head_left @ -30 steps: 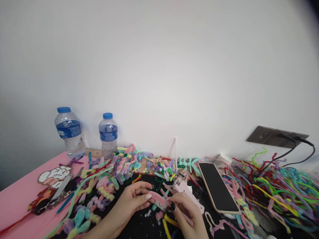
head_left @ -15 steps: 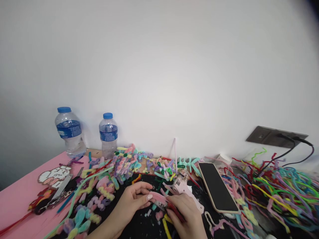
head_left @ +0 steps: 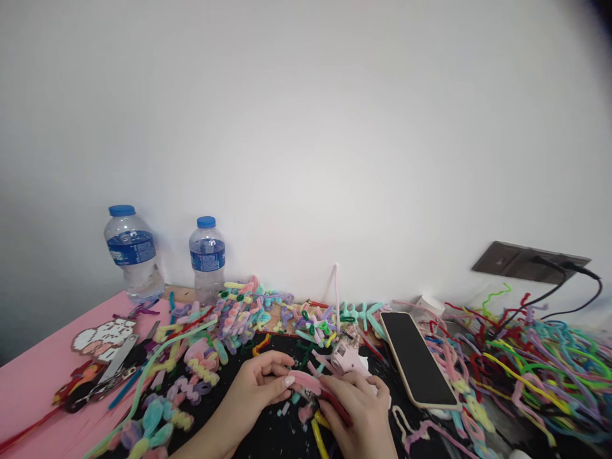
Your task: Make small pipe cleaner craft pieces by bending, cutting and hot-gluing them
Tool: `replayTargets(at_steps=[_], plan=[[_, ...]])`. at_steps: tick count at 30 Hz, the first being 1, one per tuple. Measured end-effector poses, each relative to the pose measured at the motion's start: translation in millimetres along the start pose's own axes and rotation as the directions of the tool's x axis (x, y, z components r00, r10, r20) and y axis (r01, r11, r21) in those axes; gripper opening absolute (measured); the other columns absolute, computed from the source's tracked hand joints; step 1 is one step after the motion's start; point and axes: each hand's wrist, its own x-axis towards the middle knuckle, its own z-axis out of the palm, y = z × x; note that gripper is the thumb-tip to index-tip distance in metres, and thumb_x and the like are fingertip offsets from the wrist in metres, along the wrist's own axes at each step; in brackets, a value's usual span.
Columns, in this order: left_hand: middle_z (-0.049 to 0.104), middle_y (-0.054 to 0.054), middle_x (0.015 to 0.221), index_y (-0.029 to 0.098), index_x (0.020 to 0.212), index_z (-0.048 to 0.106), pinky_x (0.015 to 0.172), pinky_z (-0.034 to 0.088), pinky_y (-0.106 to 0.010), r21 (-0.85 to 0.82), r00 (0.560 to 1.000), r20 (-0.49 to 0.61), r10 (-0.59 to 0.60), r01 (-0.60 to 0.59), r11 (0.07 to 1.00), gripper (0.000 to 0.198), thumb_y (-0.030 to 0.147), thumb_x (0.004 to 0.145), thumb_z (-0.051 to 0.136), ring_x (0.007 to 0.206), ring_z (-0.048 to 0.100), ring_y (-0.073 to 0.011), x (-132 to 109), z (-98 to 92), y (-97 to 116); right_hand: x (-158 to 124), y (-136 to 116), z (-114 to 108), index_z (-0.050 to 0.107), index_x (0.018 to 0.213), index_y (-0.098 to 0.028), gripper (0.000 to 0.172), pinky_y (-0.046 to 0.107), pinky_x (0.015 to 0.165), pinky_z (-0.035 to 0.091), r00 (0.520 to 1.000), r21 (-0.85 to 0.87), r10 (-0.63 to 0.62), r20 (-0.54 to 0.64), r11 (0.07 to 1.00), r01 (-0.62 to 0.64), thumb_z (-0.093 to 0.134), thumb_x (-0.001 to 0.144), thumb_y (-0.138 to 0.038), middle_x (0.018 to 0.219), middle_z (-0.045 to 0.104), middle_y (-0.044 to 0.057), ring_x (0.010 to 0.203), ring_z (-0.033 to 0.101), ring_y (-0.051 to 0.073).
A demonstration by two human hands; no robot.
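My left hand [head_left: 261, 386] is closed in a pinch on a bundle of fuzzy pink pipe cleaner [head_left: 305, 381], thumb on top. My right hand [head_left: 359, 411] is wrapped round red-handled pliers [head_left: 340, 411], whose metal jaws lie under the pink bundle, partly hidden by it. The right fingertips also touch the bundle's right end. Just below the hands are a yellow strip [head_left: 319, 437] and a small pink fuzzy piece [head_left: 305, 414] on the black mat [head_left: 268, 424]. Behind my right hand lies a pale pink glue gun [head_left: 350, 358], partly covered.
A phone [head_left: 418, 360] lies to the right, beside a heap of coloured pipe cleaners [head_left: 549, 376]. Scissors [head_left: 122, 360] and finished fuzzy shapes [head_left: 153, 421] are on the left. Two water bottles [head_left: 131, 255] stand against the wall, which has a socket [head_left: 521, 260] with plugged cables.
My right fingers have shifted slightly on the pliers, with the knuckles raised a little. The pink bundle and my left hand have barely moved.
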Motion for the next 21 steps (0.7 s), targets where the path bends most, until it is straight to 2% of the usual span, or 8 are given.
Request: replayTargets(at_steps=[6, 15, 21], plan=[[0.066, 0.0, 0.071, 0.016, 0.085, 0.063, 0.066, 0.047, -0.022, -0.076, 0.998, 0.02, -0.056, 0.058, 0.995, 0.033, 0.03, 0.058, 0.077, 0.072, 0.063, -0.0141, -4.3, 5.0, 1.8, -0.5, -1.6, 2.8, 0.06, 0.098, -0.025, 0.022, 0.031, 0.067, 0.035, 0.999, 0.075, -0.034, 0.024, 0.997, 0.033, 0.06, 0.078, -0.014, 0.076, 0.072, 0.0, 0.067, 0.066, 0.018], [0.063, 0.001, 0.071, 0.016, 0.085, 0.063, 0.065, 0.047, -0.021, -0.026, 0.997, 0.061, -0.046, 0.048, 0.999, 0.032, 0.034, 0.062, 0.076, 0.069, 0.061, -0.0119, -1.7, 1.3, -1.7, -2.6, -0.9, 5.7, 0.061, 0.093, -0.021, 0.015, 0.028, 0.059, 0.04, 0.998, 0.109, -0.044, 0.035, 0.993, 0.04, 0.059, 0.079, -0.015, 0.075, 0.072, 0.0, 0.062, 0.066, 0.016], [0.065, 0.0, 0.072, 0.016, 0.085, 0.063, 0.066, 0.047, -0.022, -0.046, 0.997, 0.043, -0.057, 0.059, 0.997, 0.033, 0.033, 0.06, 0.077, 0.073, 0.062, -0.0145, -3.6, 3.3, 1.1, -0.5, -3.0, 3.9, 0.063, 0.091, -0.021, 0.014, 0.026, 0.056, 0.042, 0.998, 0.135, -0.036, 0.047, 0.99, 0.029, 0.056, 0.081, -0.015, 0.074, 0.073, 0.002, 0.061, 0.066, 0.016]])
